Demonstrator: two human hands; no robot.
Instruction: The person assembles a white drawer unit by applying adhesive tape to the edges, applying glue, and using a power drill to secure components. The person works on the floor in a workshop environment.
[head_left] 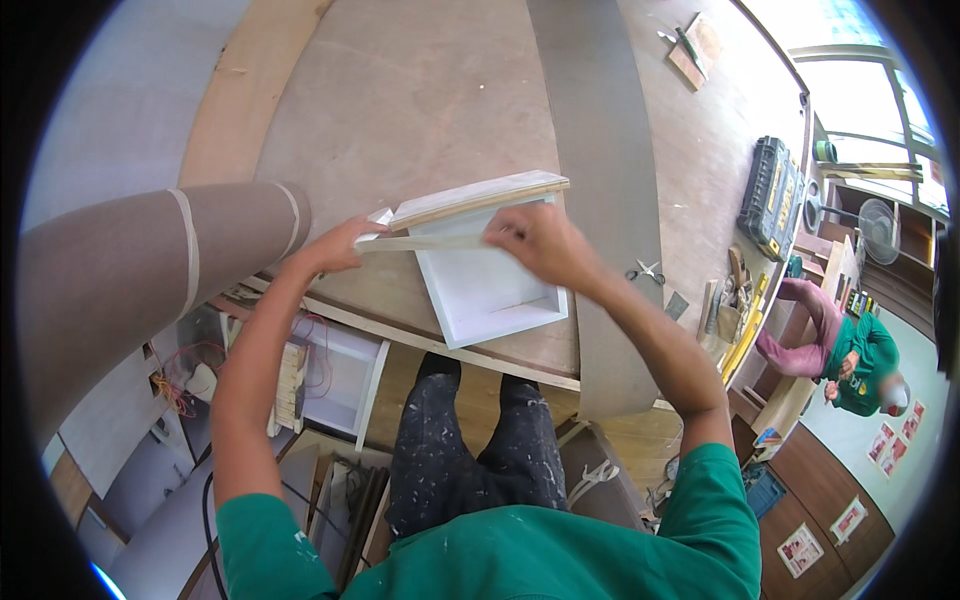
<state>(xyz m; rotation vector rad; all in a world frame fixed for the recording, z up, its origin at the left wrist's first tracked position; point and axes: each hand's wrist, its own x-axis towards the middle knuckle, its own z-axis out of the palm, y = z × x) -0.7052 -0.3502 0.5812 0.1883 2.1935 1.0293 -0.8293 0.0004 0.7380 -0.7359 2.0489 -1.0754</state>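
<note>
In the head view, your left hand's [338,248] fingers curl closed around a small white piece [377,220], perhaps a roll, while your blurred right hand [535,240] appears tightly pinched on a pale strip [425,243] stretched above the white drawer box [488,288] on the workbench [400,120]. Hold the strip flat with even tension; that should limit twists.

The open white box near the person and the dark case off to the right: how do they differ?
The box is white inside, with a wood-coloured edge along its far panel; the case is dark with yellow touches.
The box stands open, showing its inside; the case looks shut.
The box lies at the near edge of the table, the case by its right edge.
Both rest on the table.
</note>
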